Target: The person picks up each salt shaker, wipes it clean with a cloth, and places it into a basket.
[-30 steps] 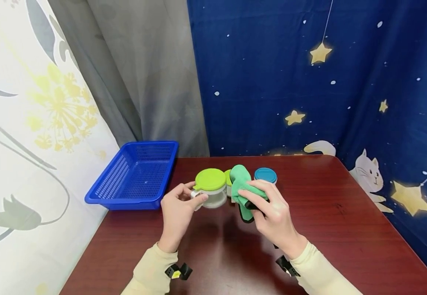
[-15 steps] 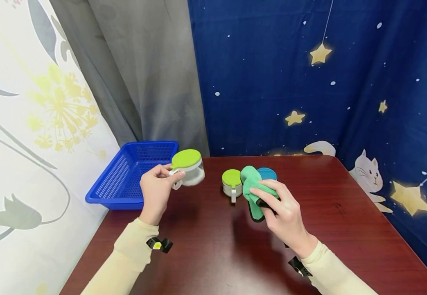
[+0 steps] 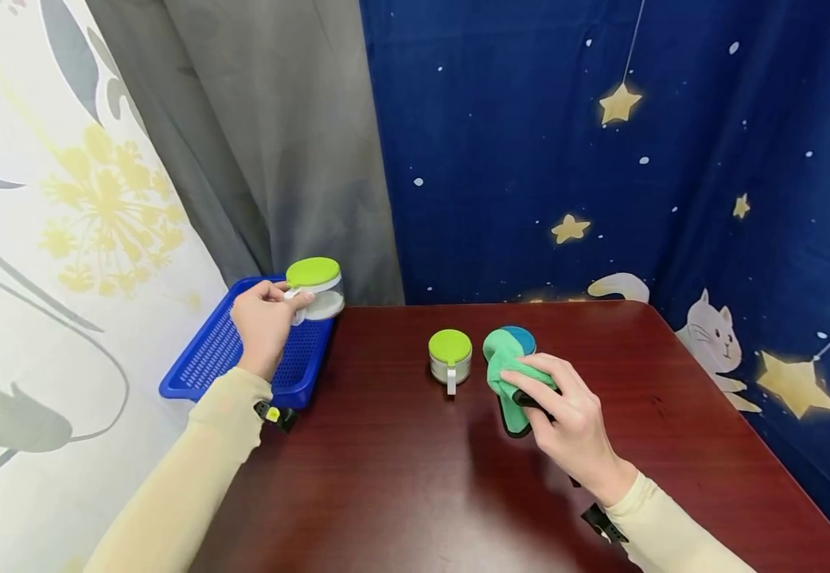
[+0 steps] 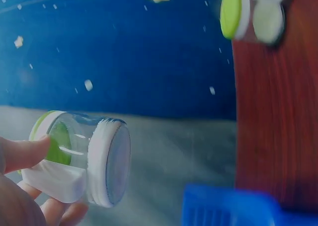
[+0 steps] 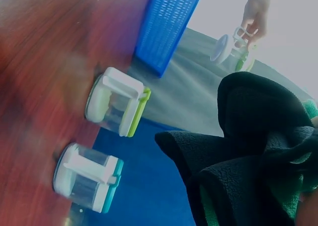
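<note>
My left hand (image 3: 266,320) holds a clear jar (image 3: 325,301) with a green lid by its white handle, in the air over the right side of a blue basket (image 3: 300,374). In the left wrist view the thumb and fingers pinch the handle of this jar (image 4: 74,151). My right hand (image 3: 578,414) grips a folded green cloth (image 3: 508,362) with black edging above the table. Behind the cloth stands a jar with a blue lid (image 3: 522,337), partly hidden in the head view. The right wrist view shows this blue-lidded jar (image 5: 87,179) upright on the table.
A second green-lidded jar (image 3: 450,358) stands on the dark red table (image 3: 386,477), left of the cloth, its handle toward me. The basket sits at the table's back left. A grey curtain (image 3: 300,143) and a blue starry curtain (image 3: 500,159) hang behind.
The left hand has carried the green-lidded jar up and left, from beside the other jars to over the basket. The right hand has moved slightly right with the cloth.
</note>
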The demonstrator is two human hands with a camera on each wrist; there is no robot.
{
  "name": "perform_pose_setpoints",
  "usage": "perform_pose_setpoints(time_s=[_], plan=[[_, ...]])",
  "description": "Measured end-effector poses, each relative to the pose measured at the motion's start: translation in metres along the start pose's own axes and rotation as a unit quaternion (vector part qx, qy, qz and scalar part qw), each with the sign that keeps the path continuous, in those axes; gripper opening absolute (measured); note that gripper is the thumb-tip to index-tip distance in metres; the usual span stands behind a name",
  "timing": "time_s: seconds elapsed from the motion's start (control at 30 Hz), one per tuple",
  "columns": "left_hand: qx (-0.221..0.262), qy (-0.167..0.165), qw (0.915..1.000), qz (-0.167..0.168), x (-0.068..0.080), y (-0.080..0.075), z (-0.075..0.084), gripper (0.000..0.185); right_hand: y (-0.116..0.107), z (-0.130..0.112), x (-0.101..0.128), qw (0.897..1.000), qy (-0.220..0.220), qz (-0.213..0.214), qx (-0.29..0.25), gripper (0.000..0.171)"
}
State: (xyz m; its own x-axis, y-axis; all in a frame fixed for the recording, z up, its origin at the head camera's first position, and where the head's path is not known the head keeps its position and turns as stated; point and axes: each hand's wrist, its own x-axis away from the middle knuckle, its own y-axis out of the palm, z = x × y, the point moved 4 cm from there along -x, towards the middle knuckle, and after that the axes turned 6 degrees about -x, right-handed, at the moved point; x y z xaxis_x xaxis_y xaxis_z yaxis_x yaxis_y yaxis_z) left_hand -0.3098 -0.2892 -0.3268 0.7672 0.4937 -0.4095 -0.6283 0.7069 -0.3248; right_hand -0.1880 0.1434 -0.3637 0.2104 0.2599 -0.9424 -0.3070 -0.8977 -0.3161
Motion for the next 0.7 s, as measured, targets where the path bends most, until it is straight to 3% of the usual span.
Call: perform_pose_setpoints(time_s=[0.2,0.47,0.6,0.7], plan=[[-0.022,-0.022,0.9995,0.009,-0.038,-0.002,-0.025,0.046,-0.006,0.002,0.005,1.000,0.004,-0.005,0.002,0.039],[-0.071,-0.016,0.9971,0.022,-0.091,-0.006,-0.064,0.045,-0.008,0.005,0.013,1.000,0.011,-0.019,0.012,0.045],[-0.097,-0.017,0.9951,0.009,-0.111,-0.007,-0.088,0.044,-0.010,0.007,0.016,0.999,0.015,-0.023,0.018,0.047],[-0.103,-0.042,0.9938,0.003,-0.121,-0.007,-0.109,0.043,-0.012,0.009,0.017,0.999,0.020,-0.025,0.021,0.046]])
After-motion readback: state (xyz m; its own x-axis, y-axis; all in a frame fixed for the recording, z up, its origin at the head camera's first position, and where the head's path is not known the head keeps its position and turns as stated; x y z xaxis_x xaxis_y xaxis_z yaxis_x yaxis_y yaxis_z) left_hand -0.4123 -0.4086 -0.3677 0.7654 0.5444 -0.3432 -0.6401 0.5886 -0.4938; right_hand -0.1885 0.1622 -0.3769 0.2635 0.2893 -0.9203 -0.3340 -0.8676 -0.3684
